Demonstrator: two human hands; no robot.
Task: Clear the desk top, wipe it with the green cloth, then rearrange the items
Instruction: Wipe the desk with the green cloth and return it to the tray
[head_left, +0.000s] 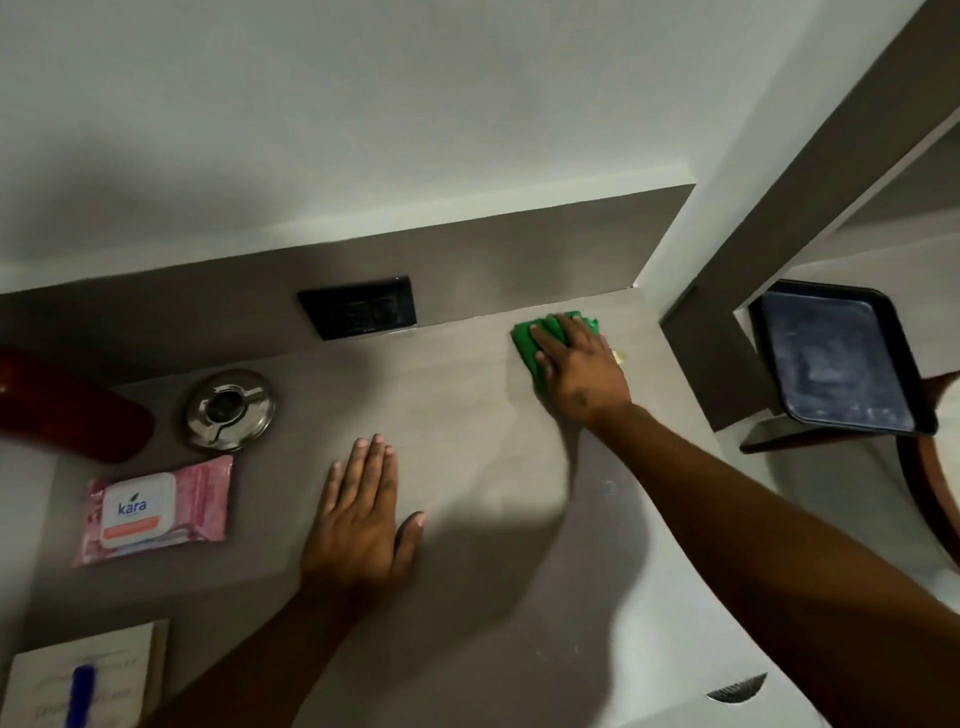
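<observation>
My right hand (582, 369) presses flat on the green cloth (530, 345) at the far right corner of the grey desk top (467, 426), close to the back panel. Most of the cloth is hidden under the palm and fingers. My left hand (363, 514) lies flat and empty on the desk near its middle, fingers spread slightly. At the left of the desk sit a steel ashtray (231, 410), a pink pack of wet wipes (156, 509) and a notepad (83, 675) with a blue pen (80, 693) on it.
A dark red curved object (67, 405) lies at the far left. A black socket plate (358, 312) is set in the back panel. Right of the desk, a dark tray (841, 358) rests on a wooden chair (930, 467). A wall pillar (701, 338) bounds the right corner.
</observation>
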